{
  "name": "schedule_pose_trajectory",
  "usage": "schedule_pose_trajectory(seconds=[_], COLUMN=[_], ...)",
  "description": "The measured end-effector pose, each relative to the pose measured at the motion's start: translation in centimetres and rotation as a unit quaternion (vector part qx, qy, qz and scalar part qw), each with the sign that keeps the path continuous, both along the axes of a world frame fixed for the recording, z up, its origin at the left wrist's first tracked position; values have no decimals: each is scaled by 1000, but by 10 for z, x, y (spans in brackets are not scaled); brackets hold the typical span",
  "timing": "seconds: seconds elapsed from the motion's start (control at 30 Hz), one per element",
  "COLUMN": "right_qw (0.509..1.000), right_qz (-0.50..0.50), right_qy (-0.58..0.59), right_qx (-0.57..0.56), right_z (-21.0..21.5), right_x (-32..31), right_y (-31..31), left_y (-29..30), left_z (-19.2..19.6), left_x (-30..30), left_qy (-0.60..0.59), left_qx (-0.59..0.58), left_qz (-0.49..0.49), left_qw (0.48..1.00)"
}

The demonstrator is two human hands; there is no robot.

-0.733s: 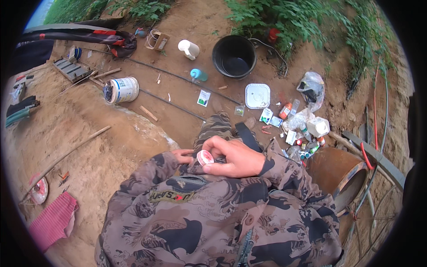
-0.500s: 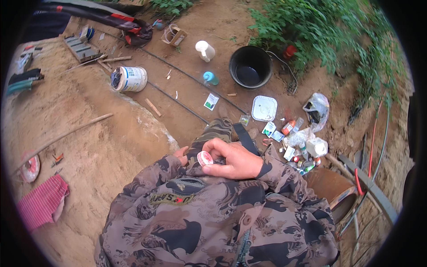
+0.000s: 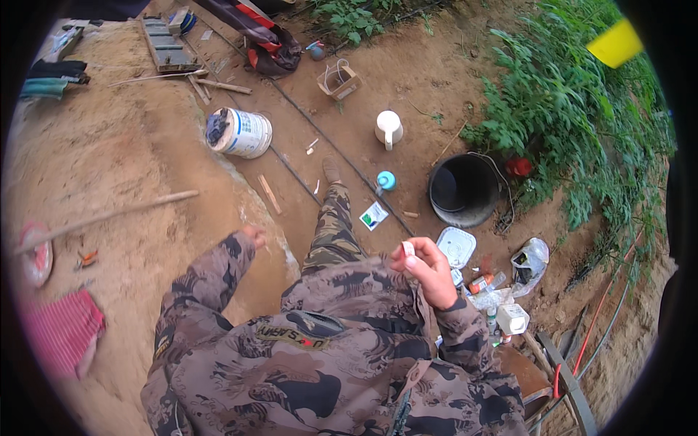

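My right hand (image 3: pixel 433 279) is closed, pinching a small round white-and-red disc (image 3: pixel 407 249) between thumb and fingers, seen nearly edge-on. It is held in front of my jacket, just left of a white square lid (image 3: pixel 456 248) on the ground. My left hand (image 3: pixel 254 235) is out to the left over the pale earth ledge, near its edge. Only a little of that hand shows past the camouflage sleeve, and its fingers are too indistinct to read. One camouflage-trousered leg (image 3: pixel 336 225) is stretched forward on the dirt.
Ahead lie a tipped white bucket (image 3: pixel 251 135), a white jug (image 3: pixel 389 128), a blue bottle (image 3: pixel 386 181) and a black tub (image 3: pixel 464 190). Bottles and a plastic bag (image 3: pixel 530 265) clutter the right. Dark hoses (image 3: pixel 342 154) cross the ground; a long stick (image 3: pixel 131 211) lies left; leafy plants (image 3: pixel 552 109) grow right.
My hands have moved apart: the right, still holding the disc, to the right; the left out leftward. The view has shifted, and my leg now shows extended forward. A yellow patch has appeared upper right.
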State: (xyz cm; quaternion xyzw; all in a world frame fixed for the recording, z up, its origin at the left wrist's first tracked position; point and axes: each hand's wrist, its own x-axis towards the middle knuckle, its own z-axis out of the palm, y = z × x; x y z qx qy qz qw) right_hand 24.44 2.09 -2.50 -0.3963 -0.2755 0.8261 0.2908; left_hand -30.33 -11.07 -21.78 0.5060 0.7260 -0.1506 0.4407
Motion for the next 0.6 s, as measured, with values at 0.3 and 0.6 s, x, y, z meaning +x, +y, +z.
schedule_pose_trajectory(seconds=[0.3, 0.6], right_qw=[969, 970], right_qz=[-153, -45], right_qy=[-142, -210], right_qx=[-132, -113], right_z=[-124, -253], right_x=[-173, -304], right_y=[182, 399], left_y=[341, 228], left_z=[-82, -126], left_x=[-130, -187], left_qy=[-220, -193], left_qx=[204, 59], left_qz=[309, 277], left_qw=[902, 940])
